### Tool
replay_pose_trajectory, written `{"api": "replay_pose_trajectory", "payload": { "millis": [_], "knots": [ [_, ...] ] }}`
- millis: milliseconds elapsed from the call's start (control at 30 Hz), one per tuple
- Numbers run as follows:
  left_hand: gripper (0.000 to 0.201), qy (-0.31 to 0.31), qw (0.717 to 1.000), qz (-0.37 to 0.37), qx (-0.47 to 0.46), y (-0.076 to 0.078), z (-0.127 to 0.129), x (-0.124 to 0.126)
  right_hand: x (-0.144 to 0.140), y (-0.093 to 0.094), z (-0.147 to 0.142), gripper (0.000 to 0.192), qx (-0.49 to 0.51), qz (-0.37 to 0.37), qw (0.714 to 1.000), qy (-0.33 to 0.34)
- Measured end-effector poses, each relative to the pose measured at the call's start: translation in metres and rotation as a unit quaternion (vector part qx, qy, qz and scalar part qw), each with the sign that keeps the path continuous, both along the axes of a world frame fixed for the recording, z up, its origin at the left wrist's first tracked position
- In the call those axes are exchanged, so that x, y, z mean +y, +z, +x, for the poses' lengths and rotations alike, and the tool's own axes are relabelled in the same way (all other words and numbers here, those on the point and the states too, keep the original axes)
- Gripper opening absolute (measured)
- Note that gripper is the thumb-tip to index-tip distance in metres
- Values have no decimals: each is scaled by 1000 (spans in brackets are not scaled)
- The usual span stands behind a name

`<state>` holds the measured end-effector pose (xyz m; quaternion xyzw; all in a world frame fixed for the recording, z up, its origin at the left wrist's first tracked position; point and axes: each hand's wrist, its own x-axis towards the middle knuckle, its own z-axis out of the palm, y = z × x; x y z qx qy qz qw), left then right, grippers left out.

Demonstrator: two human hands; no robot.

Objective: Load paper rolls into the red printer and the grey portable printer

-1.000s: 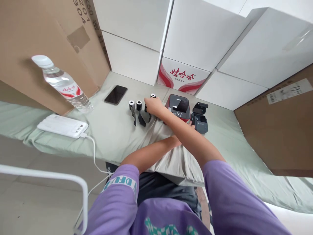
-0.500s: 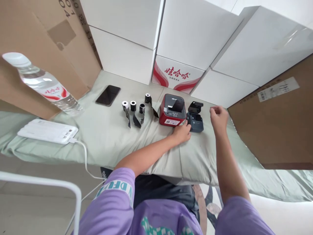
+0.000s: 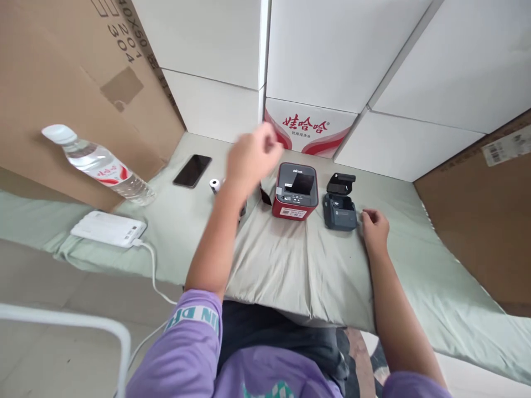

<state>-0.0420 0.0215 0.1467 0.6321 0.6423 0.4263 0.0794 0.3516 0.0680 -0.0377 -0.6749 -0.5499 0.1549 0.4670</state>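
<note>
Head view is all I have here, looking down over my purple sleeves at a table draped in pale green cloth (image 3: pixel 290 265). My left hand (image 3: pixel 251 157) is raised off the surface above the row of small paper rolls, fingers curled loosely inward; it is blurred, and I cannot tell whether anything sits inside that curl. Only one white paper roll (image 3: pixel 214 185) shows clearly, just left of my forearm; the others are mostly hidden behind the arm, with a dark strip of tape end (image 3: pixel 265 195) poking out beside the red printer (image 3: pixel 295 190). That red printer stands near the middle of the cloth, lid shut, its label facing me. Just to its right sits the dark grey printer (image 3: pixel 340 204) with its lid flipped up and open. My right hand (image 3: pixel 375 228) rests on the cloth right beside the grey printer's right edge, fingers bent under in a loose fist, holding nothing I can see. Further left lie a black phone (image 3: pixel 192 170), a water bottle (image 3: pixel 97 166) leaning at a tilt, and a white power bank (image 3: pixel 108 228) with a cable running off the edge. White cartons (image 3: pixel 332 50) and brown cardboard (image 3: pixel 62 83) wall the back.
</note>
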Motion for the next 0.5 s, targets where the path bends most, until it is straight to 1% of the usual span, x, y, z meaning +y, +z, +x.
{"api": "replay_pose_trajectory", "payload": {
  "millis": [33,67,100,133,167,200,233,300,367,400,433,500],
  "knots": [
    [14,64,998,-29,10,2,-32,0,0,0,0,31,2,-1,1000,0],
    [21,112,990,-77,24,-1,-61,1,-1,-1,-1,30,3,-1,1000,0],
    [28,142,977,-156,38,-6,-88,1,-1,-1,-1,30,2,-3,1000,0],
    [33,152,955,-250,49,-13,-109,1,0,-2,-1,28,0,-6,1000,-1],
    [38,150,927,-341,49,-21,-126,3,0,-3,-1,27,-3,-10,1000,-4],
    [41,145,904,-402,24,-30,-137,4,1,-4,-1,26,-7,-12,1000,-6],
    [43,141,888,-437,-12,-39,-144,7,2,-5,-1,25,-12,-14,1000,-9],
    [48,130,863,-480,-86,-55,-149,14,3,-6,0,24,-17,-16,1000,-10],
    [47,130,850,-494,-131,-70,-150,22,3,-7,0,24,-18,-17,1000,-12],
    [43,123,853,-485,-146,-77,-152,26,3,-6,0,24,-19,-18,1000,-13],
    [37,109,863,-466,-161,-84,-155,29,2,-6,0,23,-20,-18,1000,-14],
    [25,68,895,-397,-192,-97,-164,33,1,-5,-1,21,-23,-18,999,-16]
  ]
}}
